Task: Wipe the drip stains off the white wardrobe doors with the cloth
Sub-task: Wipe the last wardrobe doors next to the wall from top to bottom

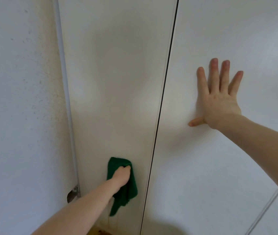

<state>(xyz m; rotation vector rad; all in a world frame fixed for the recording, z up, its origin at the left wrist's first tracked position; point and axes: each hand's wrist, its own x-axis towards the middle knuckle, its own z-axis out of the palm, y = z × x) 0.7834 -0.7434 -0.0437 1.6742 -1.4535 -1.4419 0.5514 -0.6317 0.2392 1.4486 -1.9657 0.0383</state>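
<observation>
Gripping green cloth (129,187) in left hand (121,177), pressing low on left door (118,82); faint drips (108,217) lying just below; right hand (219,102) bracing flat, fingers spread, on right door (228,167).

Cloth (128,190) dark green; wardrobe doors (118,82) plain white (wall (16,99) speckled off-white).
</observation>
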